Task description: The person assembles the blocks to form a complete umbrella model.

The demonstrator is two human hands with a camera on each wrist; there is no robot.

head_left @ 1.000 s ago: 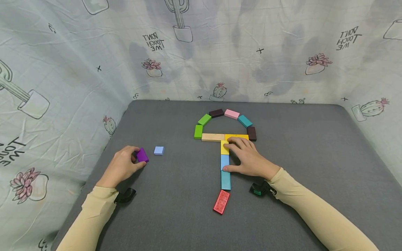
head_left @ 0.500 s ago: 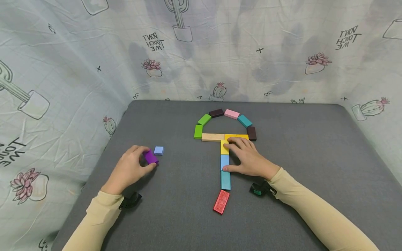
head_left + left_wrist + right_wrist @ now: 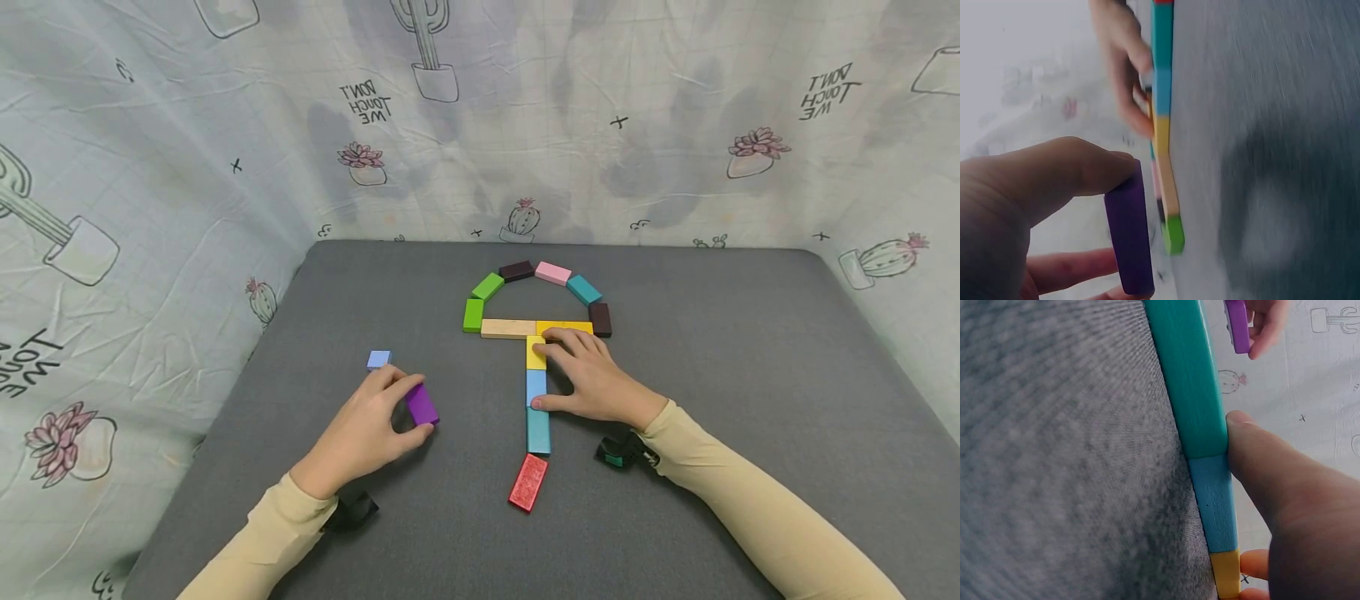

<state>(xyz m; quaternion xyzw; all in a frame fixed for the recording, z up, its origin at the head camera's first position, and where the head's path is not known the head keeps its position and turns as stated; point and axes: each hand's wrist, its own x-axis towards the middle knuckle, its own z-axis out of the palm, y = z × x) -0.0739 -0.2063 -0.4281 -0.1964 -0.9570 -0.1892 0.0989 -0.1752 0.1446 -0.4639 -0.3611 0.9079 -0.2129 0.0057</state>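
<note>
My left hand (image 3: pixel 360 429) pinches a purple block (image 3: pixel 422 404) by its ends between thumb and fingers, held above the table. In the left wrist view the purple block (image 3: pixel 1130 231) hangs tilted under the thumb. My right hand (image 3: pixel 600 379) rests at a straight row of blocks, fingers by the yellow block (image 3: pixel 536 354). Its thumb touches near the joint of the light blue block (image 3: pixel 1213 500) and the teal block (image 3: pixel 1191 381). A red block (image 3: pixel 528 482) lies askew at the row's near end.
Beyond the row, several coloured blocks form an arch, with a pink block (image 3: pixel 552 273) near its top. A wood-coloured block (image 3: pixel 508 329) lies along its base. A small pale blue block (image 3: pixel 378 359) sits behind my left hand. Patterned cloth (image 3: pixel 480 125) surrounds the grey table (image 3: pixel 712 333).
My left hand has carried the purple block right and toward me, past the pale blue block. The right hand and the arranged blocks stay where they were.
</note>
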